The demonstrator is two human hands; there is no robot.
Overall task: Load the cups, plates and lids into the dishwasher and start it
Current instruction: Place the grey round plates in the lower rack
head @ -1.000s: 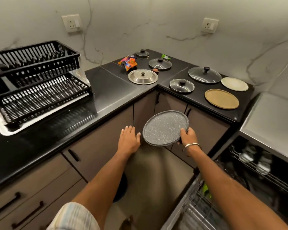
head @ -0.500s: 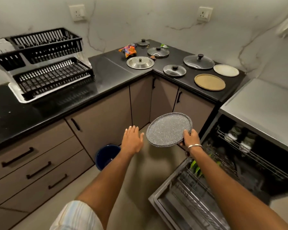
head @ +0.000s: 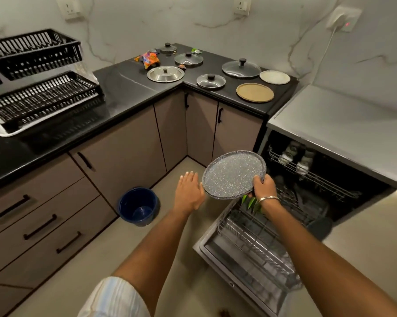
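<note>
My right hand (head: 262, 186) grips the near right edge of a grey speckled plate (head: 232, 175), held tilted above the floor beside the open dishwasher (head: 307, 191). My left hand (head: 189, 191) hovers flat and open just left of the plate, apart from it. The lower rack (head: 250, 243) is pulled out over the lowered door; the upper rack (head: 312, 177) holds cups at the back. On the black counter lie a steel lid (head: 165, 73), three glass lids (head: 188, 58) (head: 210, 81) (head: 241, 68), a small dark lid (head: 167, 48), a tan plate (head: 254, 92) and a white plate (head: 274, 77).
A black two-tier dish rack (head: 39, 97) stands on the counter at left. A blue bucket (head: 138, 205) sits on the floor by the drawers. Coloured wrappers (head: 147, 58) lie in the counter corner. The dishwasher's lowered door (head: 218, 255) juts into the floor space at right.
The view has pulled back and down from the counter. The plate in my right hand has moved lower and right, towards the dishwasher; my left hand followed beside it.
</note>
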